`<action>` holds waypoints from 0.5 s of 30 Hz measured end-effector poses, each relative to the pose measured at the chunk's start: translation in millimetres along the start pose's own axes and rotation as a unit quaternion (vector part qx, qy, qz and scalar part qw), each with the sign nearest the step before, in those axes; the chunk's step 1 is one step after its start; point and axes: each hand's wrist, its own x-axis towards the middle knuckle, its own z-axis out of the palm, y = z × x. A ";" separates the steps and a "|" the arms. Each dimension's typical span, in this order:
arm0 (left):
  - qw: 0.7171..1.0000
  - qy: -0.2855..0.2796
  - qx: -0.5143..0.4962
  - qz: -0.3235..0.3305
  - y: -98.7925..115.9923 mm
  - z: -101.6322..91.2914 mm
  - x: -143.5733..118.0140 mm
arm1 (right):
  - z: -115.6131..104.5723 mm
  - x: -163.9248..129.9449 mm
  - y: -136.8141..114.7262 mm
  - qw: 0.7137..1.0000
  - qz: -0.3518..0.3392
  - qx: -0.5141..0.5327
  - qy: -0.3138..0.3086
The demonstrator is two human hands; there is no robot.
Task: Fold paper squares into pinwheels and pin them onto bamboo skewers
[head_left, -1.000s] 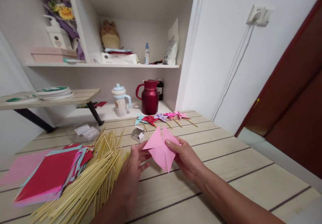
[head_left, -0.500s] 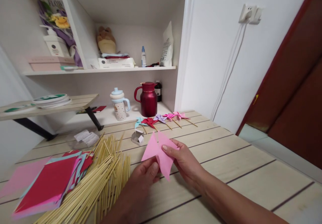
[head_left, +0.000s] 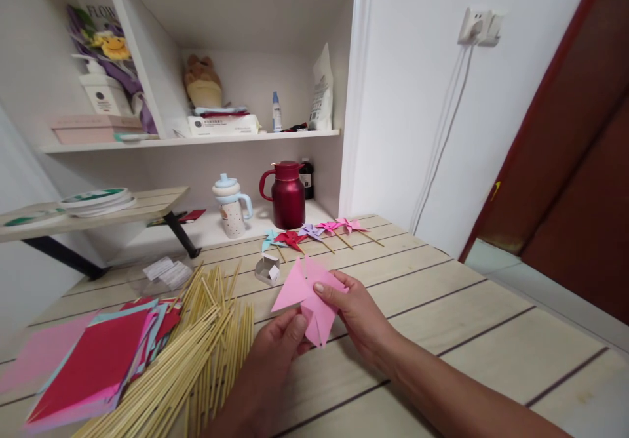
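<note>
Legible writing: "FLO…" on the flower-print package point(head_left: 105, 38) on the upper shelf; labels on the other shelf items too small to read. Count: five finished pinwheels point(head_left: 314, 231) in a row at the table's point(head_left: 491, 333) far edge; one red jug point(head_left: 287, 194); one lidded cup point(head_left: 230, 207). Bamboo sticks point(head_left: 196, 353) and coloured sheets point(head_left: 93, 359): piles, uncountable. Pink folded paper point(head_left: 304, 297) held above the table centre; left hand point(head_left: 275, 353) pinches its lower edge, right hand point(head_left: 356, 313) grips its right side, thumb on top.

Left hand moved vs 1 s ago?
Yes. The left hand has slid right, away from the pile of bamboo sticks, and its thumb now pinches the lower edge of the folded pink paper pinwheel, which the right hand also holds.
</note>
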 end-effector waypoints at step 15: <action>0.991 0.131 0.027 0.003 1.2 -0.3 -1.6 | 4.1 -2.3 -0.4 1.000 0.013 -0.007 0.007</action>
